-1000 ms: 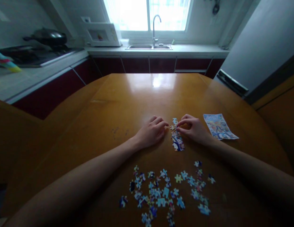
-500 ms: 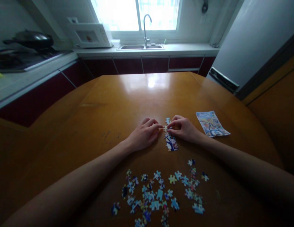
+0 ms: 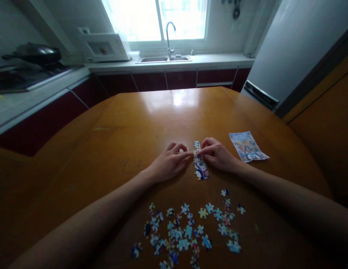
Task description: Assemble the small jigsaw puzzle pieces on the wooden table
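A narrow strip of joined jigsaw pieces (image 3: 201, 172) lies flat on the wooden table, running away from me. At its left edge, the outstretched index fingertip of my left hand (image 3: 171, 161) touches it, the other fingers loosely bent. From the right, my right hand (image 3: 218, 156) rests an index fingertip on the strip's upper middle, its other fingers curled beside it. Part of the strip is hidden under that finger. Neither hand shows a piece lifted off the table. Nearer to me lie many loose jigsaw pieces (image 3: 188, 231), scattered in mixed colours.
A creased picture sheet (image 3: 249, 146) lies to the right of my right hand. The wooden table (image 3: 151, 119) has a rounded edge. Beyond it are a sink (image 3: 154, 59), a microwave (image 3: 108, 48), a stove with a black wok (image 3: 36, 55), and a fridge (image 3: 297, 48) at right.
My right index finger has straightened onto the strip, where finger and thumb both reached it before. My left hand stays at the left edge. The view has tilted slightly.
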A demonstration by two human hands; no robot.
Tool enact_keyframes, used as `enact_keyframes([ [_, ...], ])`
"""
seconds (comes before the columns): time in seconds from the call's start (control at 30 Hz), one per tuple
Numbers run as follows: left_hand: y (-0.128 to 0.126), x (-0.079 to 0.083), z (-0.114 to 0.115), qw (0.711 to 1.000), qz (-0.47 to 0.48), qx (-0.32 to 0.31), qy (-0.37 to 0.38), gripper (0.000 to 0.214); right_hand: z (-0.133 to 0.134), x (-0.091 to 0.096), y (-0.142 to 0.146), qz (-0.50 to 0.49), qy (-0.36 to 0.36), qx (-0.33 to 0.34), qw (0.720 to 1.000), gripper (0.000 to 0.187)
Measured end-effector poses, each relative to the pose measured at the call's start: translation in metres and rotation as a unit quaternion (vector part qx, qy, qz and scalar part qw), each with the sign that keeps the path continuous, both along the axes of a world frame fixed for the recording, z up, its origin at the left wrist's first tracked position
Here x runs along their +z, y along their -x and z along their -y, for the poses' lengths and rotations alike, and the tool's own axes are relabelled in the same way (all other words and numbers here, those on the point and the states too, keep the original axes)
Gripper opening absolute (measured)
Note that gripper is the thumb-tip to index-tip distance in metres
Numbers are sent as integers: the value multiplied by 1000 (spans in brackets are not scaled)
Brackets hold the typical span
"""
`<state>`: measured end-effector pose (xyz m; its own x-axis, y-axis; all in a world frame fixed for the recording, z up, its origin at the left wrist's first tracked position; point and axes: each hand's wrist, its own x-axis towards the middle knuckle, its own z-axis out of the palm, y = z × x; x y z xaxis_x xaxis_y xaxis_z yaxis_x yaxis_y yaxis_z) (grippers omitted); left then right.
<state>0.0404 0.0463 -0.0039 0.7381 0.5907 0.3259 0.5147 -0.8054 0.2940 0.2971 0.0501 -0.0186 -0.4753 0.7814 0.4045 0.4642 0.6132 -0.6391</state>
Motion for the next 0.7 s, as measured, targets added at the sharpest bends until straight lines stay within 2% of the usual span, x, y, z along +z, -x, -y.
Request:
enact_keyframes([
  [0.3,0,3,1,1000,-6,-7,6,35,-1,0,0,11,-7,7,1000,29],
  [0.53,0,3,1,1000,-6,1,6,37,-1,0,2,-56,10,-25,998,30],
  [0.7,1,1,1,1000,-7,-1,4,39,-2,-1,2,-56,-4,-12,998,35],
])
